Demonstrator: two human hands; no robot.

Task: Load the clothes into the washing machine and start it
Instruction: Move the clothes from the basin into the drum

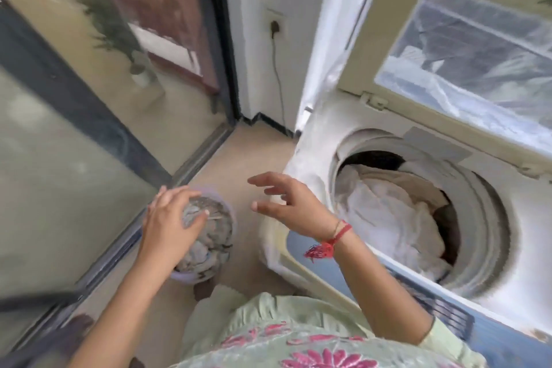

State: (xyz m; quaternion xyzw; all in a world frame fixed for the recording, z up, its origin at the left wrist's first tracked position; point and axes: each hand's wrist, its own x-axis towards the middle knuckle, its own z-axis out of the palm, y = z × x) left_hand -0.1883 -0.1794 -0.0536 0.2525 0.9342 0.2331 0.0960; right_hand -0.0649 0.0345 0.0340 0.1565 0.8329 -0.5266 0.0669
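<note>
Floral green top [298, 337] fills the near edge, person bent fwd beside the washer [301, 158]. Left hand [167, 224] lies cupped over the clothes [209, 239] heaped in a lilac basket [186, 277] on the floor, left of the washer. Its fingers curve onto the heap, but can't tell if any fabric is actually pinched. Right hand [286, 203] hangs in the air btwn basket and washer, fingers spread, holding nothing, red thread [328, 243] at the wrist.

So the load sits directly under the left hand, and has to go rightwards and up over the washer's front-left corner into the drum [490, 218]. Heap is roundish, no clear long axis. Right hand is nearer the drum, left nearer the clothes.

Lid [448, 39] stands up at the back of the washer, so the mouth is open. Pale laundry [388, 212] lies inside w/ room on top, I'd judge. Nothing btwn basket and drum except the washer's own rim. Glass door [59, 158] runs far left of the washer, just beside the basket. Plug and cord [275, 27] are on the wall behind.
</note>
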